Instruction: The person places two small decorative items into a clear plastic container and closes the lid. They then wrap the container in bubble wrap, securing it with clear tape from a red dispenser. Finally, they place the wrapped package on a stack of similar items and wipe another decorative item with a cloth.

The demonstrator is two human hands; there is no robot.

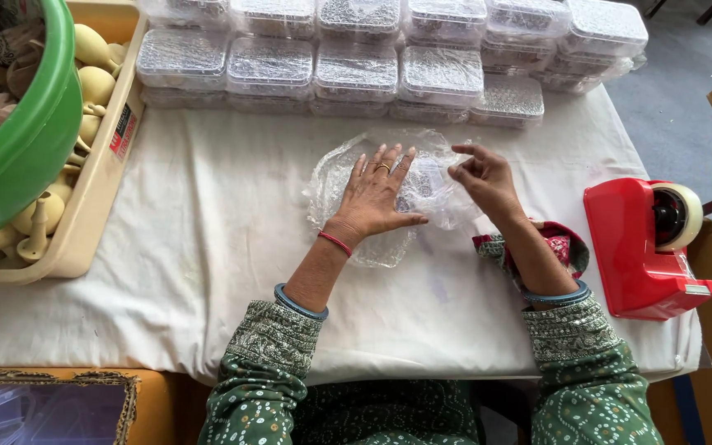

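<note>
- Left hand [377, 194], fingers spread, presses flat a clear crinkled bubble-wrap sheet [348, 239] on the white cloth-covered table [208, 247].
- Right hand [484, 181] pinches the sheet's right edge.
- Judged step: smoothing the wrap; next calls for steady tension.

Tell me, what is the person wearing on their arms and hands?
Green sleeves with tiny white dots and patterned cuffs. The left hand has a gold ring, a red bangle and a blue bangle. The right hand has a blue bangle too.

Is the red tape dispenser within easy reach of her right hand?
Probably yes. The right hand pinches the clear plastic sheet, and only bare white cloth lies between it and the red tape dispenser.
</note>
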